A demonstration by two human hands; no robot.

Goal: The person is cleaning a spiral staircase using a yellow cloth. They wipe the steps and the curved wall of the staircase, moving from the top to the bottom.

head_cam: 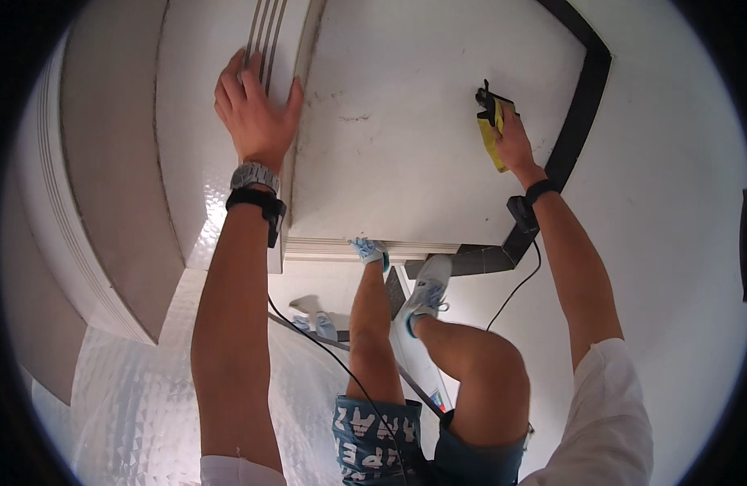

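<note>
My left hand (258, 118) rests palm down, its fingers spread, on the grooved edge (269, 30) of a pale stair step. On the broad, light tread (404, 164) lower down, my right hand (515, 144) grips a yellow and black item (488, 130), perhaps a cloth or glove; its exact kind cannot be told. That item touches or sits just over the tread near the black skirting. Dark specks and smudges mark the tread between my hands. A metal watch (255, 175) and a black strap are on my left wrist, another black strap on my right.
Black skirting (583, 103) borders the tread beside a white wall (671, 158). More steps (115, 152) curve away at left, next to clear plastic sheeting (136, 376). My shoes (433, 279) are on or near the steps below. Black cables (325, 349) hang by both arms.
</note>
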